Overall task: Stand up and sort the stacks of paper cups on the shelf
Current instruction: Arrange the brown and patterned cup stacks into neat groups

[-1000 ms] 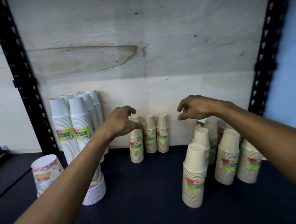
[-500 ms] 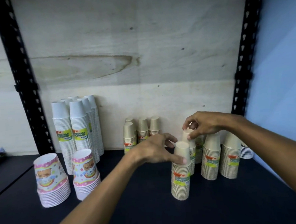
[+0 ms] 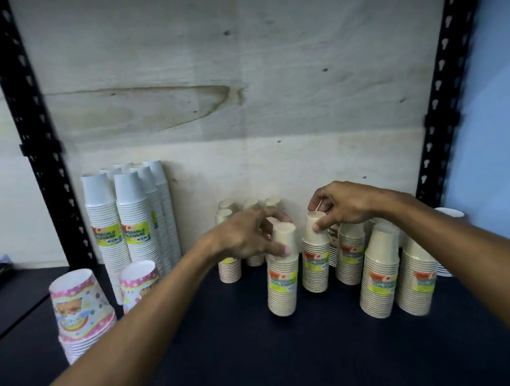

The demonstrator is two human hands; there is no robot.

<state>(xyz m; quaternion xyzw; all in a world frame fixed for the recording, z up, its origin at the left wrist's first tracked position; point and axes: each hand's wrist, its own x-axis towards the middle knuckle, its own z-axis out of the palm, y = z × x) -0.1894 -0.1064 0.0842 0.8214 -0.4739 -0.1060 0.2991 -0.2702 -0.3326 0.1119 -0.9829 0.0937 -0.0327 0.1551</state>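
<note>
Left hand (image 3: 250,238) grips top of beige cup stack (image 3: 282,277) on dark shelf (image 3: 317,353). Right hand (image 3: 342,207) pinches top of neighbouring beige stack (image 3: 315,260) just behind. More beige stacks (image 3: 378,277) right; tall white cup stacks (image 3: 118,231) left against plywood back panel (image 3: 241,89); pink patterned cup stacks (image 3: 79,311) front left.

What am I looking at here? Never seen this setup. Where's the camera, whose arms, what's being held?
There is no robot: a person wears a wide-angle camera on the head, looking forward and down, so both arms reach in from the bottom of the single head view. The dark shelf carries upside-down cup stacks: tall white stacks at the back left, patterned pink stacks front left, small beige stacks at the back, and more beige ones on the right. The left hand grips the top of the front beige stack. The right hand pinches the top of the stack behind it. Both stacks look to be standing on the shelf.
</note>
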